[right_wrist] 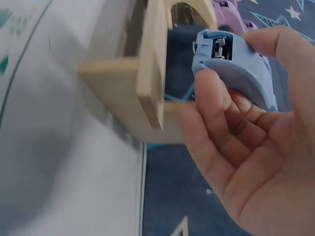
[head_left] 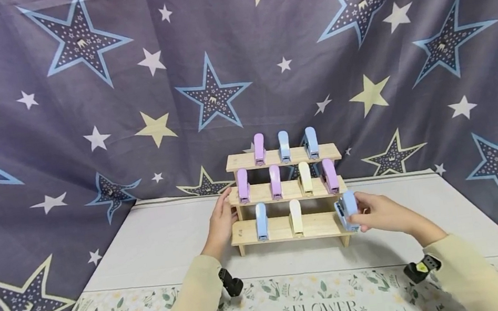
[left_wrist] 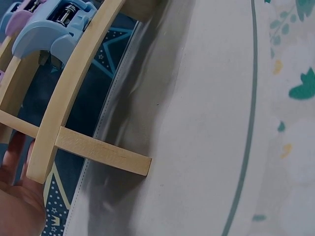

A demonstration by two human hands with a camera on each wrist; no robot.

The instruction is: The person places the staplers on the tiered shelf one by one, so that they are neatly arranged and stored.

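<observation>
A three-tier wooden display stand (head_left: 277,189) holds small staplers in rows. My right hand (head_left: 383,213) pinches a light blue stapler (head_left: 348,209) between thumb and fingers at the right end of the bottom shelf. The right wrist view shows this stapler (right_wrist: 246,64) tilted, its metal spring visible; whether it touches the shelf, I cannot tell. At the stand's left side, my left hand (head_left: 222,223) touches the end of the shelves with fingers extended. Part of that hand (left_wrist: 19,206) shows behind the wood in the left wrist view.
On the bottom shelf stand a blue stapler (head_left: 262,221) and a cream stapler (head_left: 296,218). Purple staplers (head_left: 275,181) and a cream one (head_left: 306,178) fill the middle shelf. One purple (head_left: 260,148) and two blue staplers (head_left: 284,146) are on top. Behind hangs a star-patterned curtain (head_left: 127,103).
</observation>
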